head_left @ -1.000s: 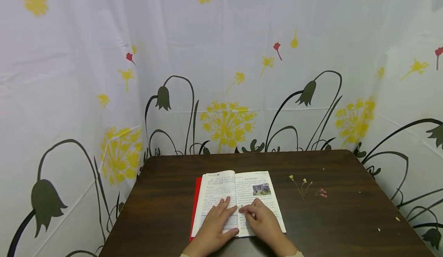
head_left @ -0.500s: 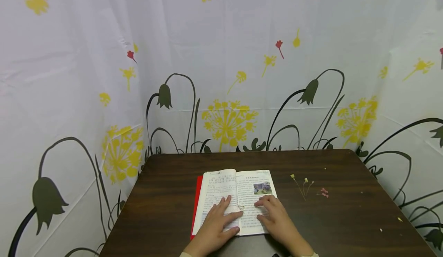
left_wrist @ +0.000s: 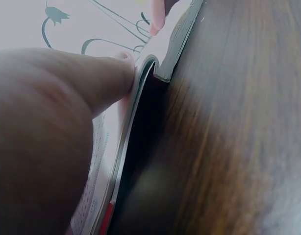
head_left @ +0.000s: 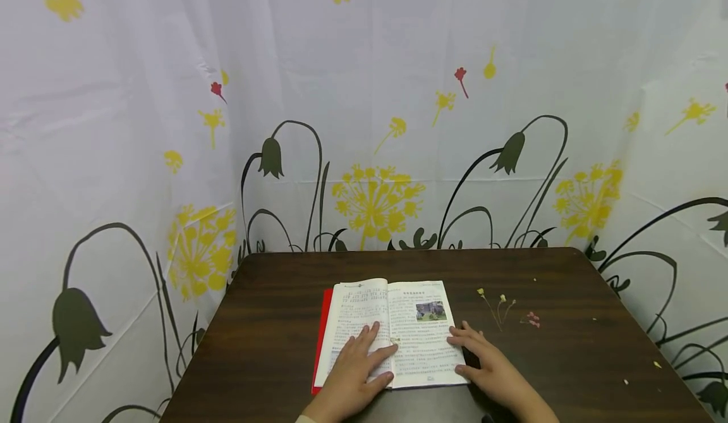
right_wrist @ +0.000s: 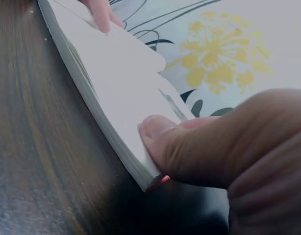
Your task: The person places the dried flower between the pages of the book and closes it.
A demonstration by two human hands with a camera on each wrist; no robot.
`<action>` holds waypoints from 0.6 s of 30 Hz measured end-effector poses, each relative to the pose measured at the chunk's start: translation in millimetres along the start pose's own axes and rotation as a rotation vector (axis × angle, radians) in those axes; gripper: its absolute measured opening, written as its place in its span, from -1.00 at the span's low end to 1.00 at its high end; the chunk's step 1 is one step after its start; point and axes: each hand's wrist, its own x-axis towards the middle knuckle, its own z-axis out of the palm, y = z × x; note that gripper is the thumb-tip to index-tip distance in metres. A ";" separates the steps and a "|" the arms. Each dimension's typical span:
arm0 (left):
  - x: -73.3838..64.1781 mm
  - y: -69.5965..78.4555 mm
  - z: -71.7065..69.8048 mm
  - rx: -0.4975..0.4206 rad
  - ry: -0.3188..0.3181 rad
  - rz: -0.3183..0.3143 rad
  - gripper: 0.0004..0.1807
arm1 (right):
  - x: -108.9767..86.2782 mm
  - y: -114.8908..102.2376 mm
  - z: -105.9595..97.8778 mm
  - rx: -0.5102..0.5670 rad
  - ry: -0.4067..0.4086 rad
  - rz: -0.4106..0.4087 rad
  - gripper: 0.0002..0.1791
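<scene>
An open book [head_left: 421, 353] with a red cover edge lies on the dark wooden table [head_left: 273, 322]. My left hand [head_left: 355, 372] rests on the left page with its fingers spread, its thumb near the gutter at the bottom edge. A small pale yellowish piece, perhaps a flower, [head_left: 395, 341] lies at the gutter beside the left fingertips. At the right page's outer edge is my right hand [head_left: 491, 366], fingers extended. In the right wrist view its thumb [right_wrist: 160, 129] touches the page near the lower corner; most of its other fingers are hidden there.
To the book's right lie thin stems with yellow blossoms [head_left: 497, 309] and a small pink sprig [head_left: 532, 319]. Tiny petals [head_left: 656, 365] are scattered farther right. A white curtain [head_left: 364, 94] with printed flowers hangs behind the table.
My right hand has moved from the gutter rightward across the page to its outer edge, uncovering the small piece at the gutter. The left hand has stayed on the left page.
</scene>
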 end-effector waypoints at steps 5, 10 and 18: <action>-3.7 1.2 -1.6 -0.007 -0.014 0.005 -0.46 | -3.5 -6.3 4.4 -0.087 0.060 -0.116 -0.40; -5.8 1.5 -1.8 -0.016 -0.026 0.010 -0.48 | -7.1 -7.1 6.4 -0.113 0.057 -0.213 -0.38; -1.0 1.7 -0.6 -0.006 -0.005 0.007 -0.47 | -1.8 -6.9 0.6 -0.020 -0.015 -0.234 -0.29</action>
